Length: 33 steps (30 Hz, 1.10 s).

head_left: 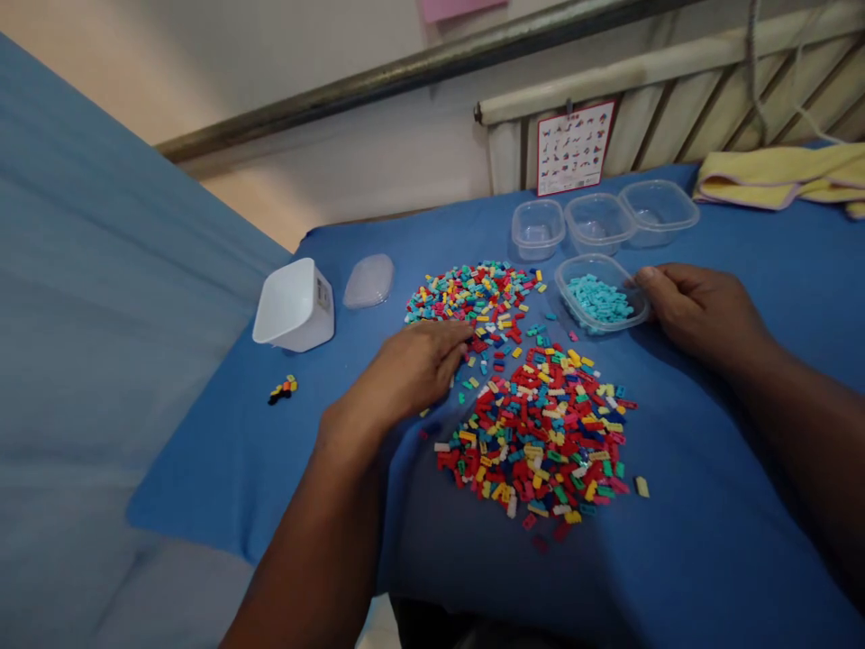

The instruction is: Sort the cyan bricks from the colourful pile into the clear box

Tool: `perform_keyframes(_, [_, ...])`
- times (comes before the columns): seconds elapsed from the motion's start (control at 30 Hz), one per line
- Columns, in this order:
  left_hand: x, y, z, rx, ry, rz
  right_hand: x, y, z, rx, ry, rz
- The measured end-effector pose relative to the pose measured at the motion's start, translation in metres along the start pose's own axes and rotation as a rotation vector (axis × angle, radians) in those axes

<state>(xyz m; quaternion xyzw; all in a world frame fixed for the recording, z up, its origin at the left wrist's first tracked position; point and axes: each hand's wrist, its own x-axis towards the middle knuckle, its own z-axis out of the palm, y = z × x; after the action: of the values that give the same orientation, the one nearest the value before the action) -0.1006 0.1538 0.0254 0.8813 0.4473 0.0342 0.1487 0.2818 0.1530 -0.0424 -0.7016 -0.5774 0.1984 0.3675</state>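
My right hand [703, 311] grips the right rim of a clear plastic container [639, 311], thumb on top. Inside it lies a heap of turquoise toy bricks [598, 297]. My left hand [423, 361] rests palm down at the near left edge of the far pile of mixed small bricks [466, 288]. Its fingers are stretched out toward the loose bricks, and the fingertips are partly hidden among them. A second, larger pile of mixed bricks [541, 433], with many red and yellow ones, lies closer to me, between my two forearms.
Three clear containers [598, 221] stand in a row at the back. On the left are a white tub [317, 315], a clear lid [369, 281] and a few black, orange and yellow bricks [282, 389]. A picture card [574, 149] leans by the radiator; a yellow cloth [763, 176] lies at right.
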Motion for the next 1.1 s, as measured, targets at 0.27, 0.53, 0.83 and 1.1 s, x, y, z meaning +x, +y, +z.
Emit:
perform_keyframes(0.27, [-0.010, -0.014, -0.018, -0.075, 0.006, -0.145, 0.000, 0.001, -0.001, -0.015, 0.004, -0.024])
perform_keyframes(0.53, [0.010, -0.020, 0.017, 0.085, 0.211, -0.144, -0.002, -0.001, -0.002, -0.040, 0.010, 0.006])
perform_keyframes(0.83, [0.012, -0.007, 0.012, 0.115, 0.024, -0.168, -0.002, -0.004, -0.002, -0.028, -0.002, 0.034])
perform_keyframes(1.1, [0.005, -0.003, 0.003, -0.041, 0.057, -0.222, 0.000, 0.000, 0.000, -0.023, 0.005, 0.022])
